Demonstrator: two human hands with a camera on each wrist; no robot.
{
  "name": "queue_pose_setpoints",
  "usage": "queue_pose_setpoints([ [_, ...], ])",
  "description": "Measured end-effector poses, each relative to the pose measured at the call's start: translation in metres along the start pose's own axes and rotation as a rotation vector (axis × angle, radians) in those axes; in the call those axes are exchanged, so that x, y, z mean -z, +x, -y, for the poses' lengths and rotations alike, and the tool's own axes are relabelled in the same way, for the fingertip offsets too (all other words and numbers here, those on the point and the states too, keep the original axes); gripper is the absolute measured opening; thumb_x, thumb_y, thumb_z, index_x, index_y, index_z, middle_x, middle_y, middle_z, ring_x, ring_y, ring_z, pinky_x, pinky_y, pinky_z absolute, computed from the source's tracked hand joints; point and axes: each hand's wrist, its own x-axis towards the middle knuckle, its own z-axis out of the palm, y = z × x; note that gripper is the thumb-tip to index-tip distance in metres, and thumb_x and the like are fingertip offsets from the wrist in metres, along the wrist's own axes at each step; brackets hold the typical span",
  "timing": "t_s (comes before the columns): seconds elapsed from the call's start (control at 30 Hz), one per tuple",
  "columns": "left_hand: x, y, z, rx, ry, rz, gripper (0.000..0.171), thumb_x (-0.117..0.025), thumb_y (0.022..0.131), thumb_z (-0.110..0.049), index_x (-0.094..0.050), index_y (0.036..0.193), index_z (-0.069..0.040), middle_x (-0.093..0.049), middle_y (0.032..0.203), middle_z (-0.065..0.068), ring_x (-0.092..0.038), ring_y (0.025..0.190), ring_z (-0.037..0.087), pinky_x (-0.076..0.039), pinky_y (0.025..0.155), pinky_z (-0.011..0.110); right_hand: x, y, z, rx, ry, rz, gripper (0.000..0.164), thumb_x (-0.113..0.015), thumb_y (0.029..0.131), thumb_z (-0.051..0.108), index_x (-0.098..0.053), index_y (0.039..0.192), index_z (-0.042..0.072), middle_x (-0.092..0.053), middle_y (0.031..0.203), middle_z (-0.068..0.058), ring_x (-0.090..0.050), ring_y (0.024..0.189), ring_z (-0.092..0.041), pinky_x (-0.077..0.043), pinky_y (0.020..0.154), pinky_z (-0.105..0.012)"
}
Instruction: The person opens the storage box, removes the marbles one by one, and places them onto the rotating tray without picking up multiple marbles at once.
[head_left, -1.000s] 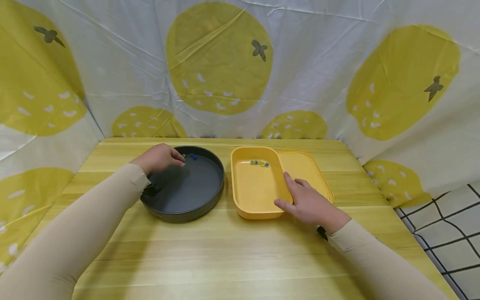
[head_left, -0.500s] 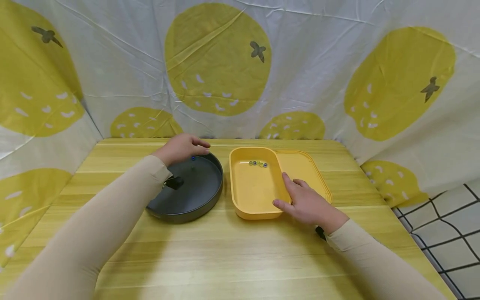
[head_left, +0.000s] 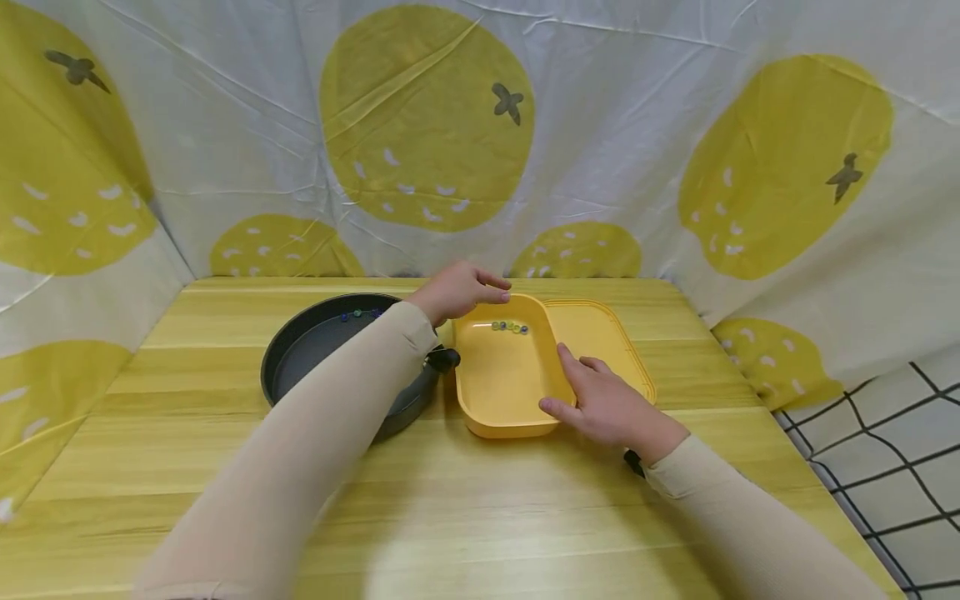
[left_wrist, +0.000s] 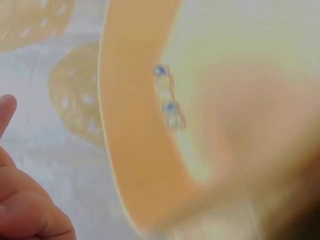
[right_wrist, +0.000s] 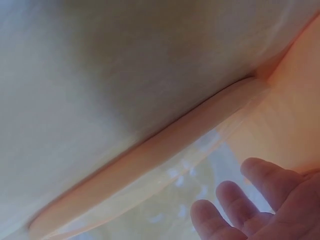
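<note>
Above the far left corner of the yellow plastic container (head_left: 501, 392) is my left hand (head_left: 453, 293), its fingers reaching right. Any small thing between its fingertips is hidden. In the left wrist view, that hand's fingers (left_wrist: 25, 212) look bent. Several yellow and blue glass marbles (head_left: 510, 327) lie in a row at the container's far end. My right hand (head_left: 611, 408) rests against the container's right side, thumb over the rim and fingers fairly straight. The right wrist view shows those fingers (right_wrist: 235, 205) spread apart. A dark round pan (head_left: 300, 350), partly behind my left sleeve, holds several more marbles (head_left: 358, 313).
A flat yellow lid (head_left: 600, 337) lies on the wooden table (head_left: 480, 517), right of and partly behind the container. A white curtain with yellow fruit prints (head_left: 427, 117) hangs along the table's back and sides. A black wire grid (head_left: 885, 467) stands at the right edge.
My left hand has moved right, from over the pan to the container's far left corner. A pale glint showed at its fingertips a second ago. My right hand has stayed at the container.
</note>
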Motion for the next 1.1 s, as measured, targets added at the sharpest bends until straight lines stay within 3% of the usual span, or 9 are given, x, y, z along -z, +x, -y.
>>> queue_pose_setpoints([
  [0.3,-0.031,0.023,-0.009,0.041,0.077,0.017,0.04,-0.071,0.103,-0.031,-0.071,0.139,-0.014,-0.059,0.153,0.006,-0.051,0.145,0.029,-0.047,0.117,0.046,-0.001,0.001,-0.001,0.003,0.0,0.005,0.106,-0.048,0.101,0.073,-0.012,0.168,0.0,-0.078,0.099,-0.007,-0.031,0.154,-0.051,-0.037,0.12,-0.065],
  [0.5,-0.043,0.037,-0.003,0.094,0.106,0.007,0.033,-0.072,0.102,-0.031,-0.075,0.132,-0.018,-0.064,0.147,0.004,-0.058,0.137,0.026,-0.049,0.115,0.045,0.0,-0.001,-0.002,-0.006,0.006,0.014,0.106,-0.048,0.101,0.074,-0.011,0.169,0.001,-0.076,0.089,-0.002,-0.029,0.155,-0.05,-0.035,0.121,-0.065],
  [0.6,-0.05,0.045,0.004,0.107,0.159,-0.016,0.03,-0.073,0.101,-0.033,-0.077,0.129,-0.021,-0.069,0.14,0.001,-0.066,0.107,0.02,-0.056,0.098,0.037,0.0,-0.001,-0.001,-0.007,0.005,0.008,0.106,-0.048,0.101,0.074,-0.012,0.169,0.002,-0.077,0.095,-0.004,-0.03,0.155,-0.05,-0.036,0.12,-0.065],
  [0.63,-0.052,0.048,0.007,0.11,0.169,-0.019,0.03,-0.073,0.101,-0.033,-0.078,0.128,-0.021,-0.071,0.137,0.001,-0.063,0.094,0.018,-0.056,0.089,0.034,0.0,-0.001,-0.001,-0.007,0.004,0.007,0.106,-0.048,0.101,0.074,-0.012,0.169,0.001,-0.077,0.096,-0.005,-0.03,0.155,-0.05,-0.036,0.12,-0.064],
  [0.73,-0.058,0.051,0.015,0.104,0.217,-0.023,0.03,-0.074,0.1,-0.033,-0.078,0.128,-0.021,-0.074,0.133,0.0,-0.054,0.083,0.012,-0.05,0.078,0.028,-0.002,0.0,-0.001,-0.007,-0.001,0.002,0.105,-0.049,0.101,0.072,-0.012,0.169,0.001,-0.077,0.093,-0.004,-0.031,0.155,-0.05,-0.037,0.12,-0.064],
  [0.77,-0.059,0.05,0.017,0.102,0.226,-0.018,0.031,-0.074,0.1,-0.032,-0.078,0.128,-0.02,-0.074,0.133,0.0,-0.056,0.084,0.013,-0.049,0.077,0.029,-0.002,0.0,-0.001,-0.007,-0.002,0.0,0.105,-0.049,0.101,0.072,-0.012,0.169,0.001,-0.077,0.094,-0.004,-0.031,0.155,-0.05,-0.037,0.12,-0.064],
  [0.83,-0.062,0.049,0.02,0.097,0.259,-0.017,0.032,-0.074,0.1,-0.031,-0.078,0.129,-0.019,-0.074,0.135,0.001,-0.066,0.103,0.013,-0.053,0.089,0.029,-0.003,0.0,-0.001,-0.005,-0.002,-0.006,0.105,-0.049,0.101,0.072,-0.013,0.169,0.002,-0.077,0.1,-0.006,-0.031,0.155,-0.049,-0.037,0.12,-0.064],
  [0.93,-0.064,0.045,0.022,0.094,0.295,-0.022,0.033,-0.075,0.1,-0.03,-0.077,0.13,-0.016,-0.073,0.137,0.002,-0.065,0.128,0.022,-0.053,0.106,0.035,-0.005,-0.001,-0.001,0.002,0.001,-0.019,0.105,-0.049,0.101,0.074,-0.014,0.169,0.002,-0.076,0.118,-0.014,-0.032,0.154,-0.049,-0.037,0.12,-0.064],
  [1.1,-0.07,0.045,0.024,0.097,0.311,-0.038,0.034,-0.075,0.1,-0.028,-0.077,0.131,-0.016,-0.073,0.137,0.002,-0.063,0.134,0.025,-0.05,0.113,0.039,-0.007,-0.002,-0.003,0.005,-0.002,-0.033,0.105,-0.049,0.101,0.073,-0.014,0.169,0.001,-0.067,0.141,-0.021,-0.033,0.154,-0.049,-0.038,0.119,-0.063],
])
